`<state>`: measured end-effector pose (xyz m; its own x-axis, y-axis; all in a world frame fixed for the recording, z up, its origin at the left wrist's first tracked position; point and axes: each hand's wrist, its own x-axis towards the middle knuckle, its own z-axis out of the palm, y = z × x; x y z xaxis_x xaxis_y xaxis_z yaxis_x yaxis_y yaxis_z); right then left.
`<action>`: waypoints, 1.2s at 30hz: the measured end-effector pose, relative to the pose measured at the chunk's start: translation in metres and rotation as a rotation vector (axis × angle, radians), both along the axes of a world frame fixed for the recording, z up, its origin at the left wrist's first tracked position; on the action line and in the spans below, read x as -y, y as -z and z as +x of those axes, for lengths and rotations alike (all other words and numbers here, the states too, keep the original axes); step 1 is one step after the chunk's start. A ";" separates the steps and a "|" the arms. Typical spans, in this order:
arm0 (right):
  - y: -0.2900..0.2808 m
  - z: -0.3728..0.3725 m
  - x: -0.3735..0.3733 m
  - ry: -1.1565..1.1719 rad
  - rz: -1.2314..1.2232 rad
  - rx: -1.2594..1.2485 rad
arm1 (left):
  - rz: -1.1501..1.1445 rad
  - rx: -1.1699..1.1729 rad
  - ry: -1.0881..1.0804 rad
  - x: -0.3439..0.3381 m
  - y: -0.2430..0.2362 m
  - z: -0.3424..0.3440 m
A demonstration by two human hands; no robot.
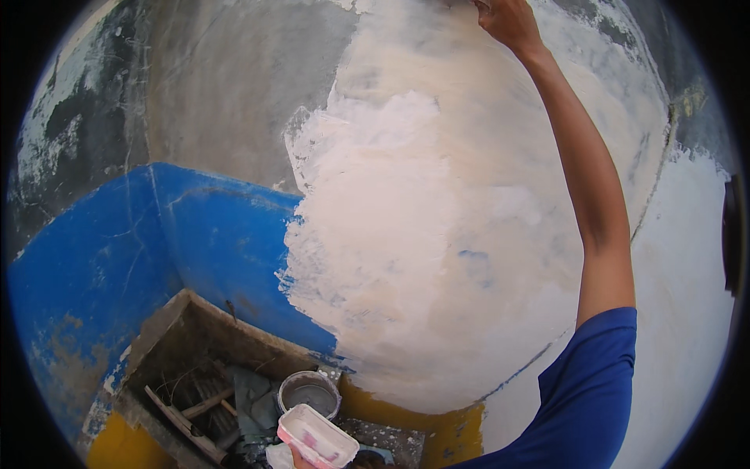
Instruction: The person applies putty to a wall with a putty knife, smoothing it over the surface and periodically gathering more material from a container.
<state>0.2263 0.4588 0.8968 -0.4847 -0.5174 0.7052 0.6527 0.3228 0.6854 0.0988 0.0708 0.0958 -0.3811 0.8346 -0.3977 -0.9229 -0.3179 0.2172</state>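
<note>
My right hand is raised high at the top edge of the view, fingers closed against the wall, which is patchily coated in white and cream. What it holds is too hidden to name. My left hand, low at the bottom centre, grips a rectangular pink tray with white material in it. Just behind the tray stands a round grey bucket.
A concrete basin at lower left holds wooden pieces and dark cloth. Blue-painted wall with bare grey above it adjoins the coated area. A yellow band runs low. A dark object shows at far right.
</note>
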 end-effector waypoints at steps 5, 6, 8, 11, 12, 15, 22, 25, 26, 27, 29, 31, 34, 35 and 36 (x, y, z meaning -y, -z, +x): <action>0.015 -0.010 0.011 -0.044 -0.070 0.238 | -0.011 0.010 -0.008 0.000 0.002 -0.001; 0.008 -0.013 0.013 -0.113 -0.071 0.166 | -0.013 0.007 -0.004 0.000 0.002 -0.001; -0.008 -0.022 0.013 -0.027 -0.088 0.045 | -0.015 0.005 0.001 -0.001 0.002 -0.002; -0.023 -0.032 0.004 -0.018 -0.068 -0.007 | -0.018 0.012 0.017 -0.003 0.002 -0.003; -0.026 -0.026 0.000 -0.010 -0.067 -0.004 | -0.017 0.013 0.024 -0.004 0.003 -0.001; -0.014 -0.022 0.008 0.043 -0.146 0.199 | -0.030 0.018 0.012 -0.002 0.001 -0.002; -0.012 0.022 0.014 -0.106 -0.099 -0.059 | 0.008 -0.028 0.020 -0.004 0.001 -0.006; -0.004 0.013 0.008 0.080 -0.083 -0.199 | 0.025 -0.041 0.025 -0.006 0.002 -0.008; 0.003 0.008 0.007 0.084 -0.085 -0.201 | 0.029 -0.043 0.027 -0.006 0.002 -0.008; 0.012 0.004 0.005 0.075 -0.038 -0.081 | 0.032 -0.048 0.032 -0.006 0.002 -0.010; 0.039 -0.011 0.005 0.048 -0.041 0.083 | 0.035 -0.051 0.024 -0.006 0.003 -0.009; 0.068 -0.018 0.001 0.080 -0.046 0.160 | 0.034 -0.056 0.016 -0.003 0.002 -0.009; 0.075 -0.011 -0.007 0.091 -0.067 0.209 | 0.038 -0.056 0.021 -0.004 0.003 -0.008; 0.068 -0.006 -0.008 0.066 -0.131 0.167 | 0.044 -0.055 0.027 -0.005 0.004 -0.007; 0.062 -0.003 -0.010 0.041 -0.196 0.125 | 0.046 -0.055 0.030 -0.005 0.004 -0.008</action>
<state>0.2236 0.4691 0.8343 -0.5921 -0.3547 0.7236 0.5821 0.4327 0.6885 0.0905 0.0758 0.0915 -0.3756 0.8629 -0.3380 -0.9193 -0.3009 0.2536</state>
